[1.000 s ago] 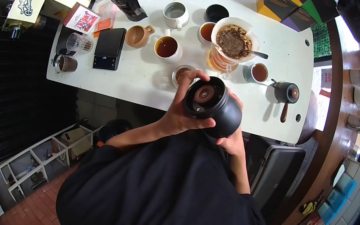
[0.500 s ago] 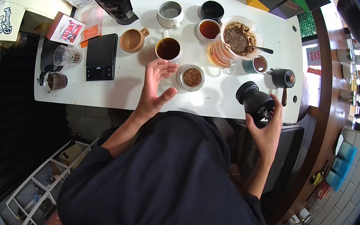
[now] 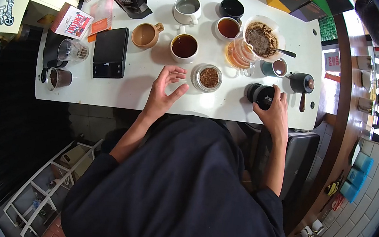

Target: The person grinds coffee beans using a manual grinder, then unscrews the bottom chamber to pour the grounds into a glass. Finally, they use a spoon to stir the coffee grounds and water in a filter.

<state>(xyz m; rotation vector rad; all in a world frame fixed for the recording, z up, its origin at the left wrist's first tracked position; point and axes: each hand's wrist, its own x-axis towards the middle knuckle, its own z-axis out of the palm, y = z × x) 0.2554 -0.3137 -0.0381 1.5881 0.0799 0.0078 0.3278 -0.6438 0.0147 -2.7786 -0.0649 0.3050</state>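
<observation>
My right hand (image 3: pixel 275 114) grips the black body of a hand coffee grinder (image 3: pixel 264 98), which appears to stand on the white table. To its right lies a black grinder top with a wooden-handled crank (image 3: pixel 301 83). My left hand (image 3: pixel 161 94) is raised over the table's front part, fingers apart and holding nothing. Just right of its fingertips stands a glass jar of coarse brown grounds (image 3: pixel 208 78). Beyond the left hand is a white mug of dark coffee (image 3: pixel 184 46). A glass server (image 3: pixel 237 59) carries a paper filter of wet grounds (image 3: pixel 261 38) with a spoon (image 3: pixel 284 52) in it.
A black scale (image 3: pixel 110 52), a tan cup (image 3: pixel 145 35) and two clear plastic cups stand on the left. Toward the back are a grey-white mug (image 3: pixel 187 9), a black cup (image 3: pixel 231 9) and black pouches (image 3: pixel 129 0). A teal cup (image 3: pixel 276 68) sits near the server.
My right hand has brought the grinder body from a tilted pose near the table's front edge to a more upright one farther in. My left hand stays open; the view has shifted slightly.
</observation>
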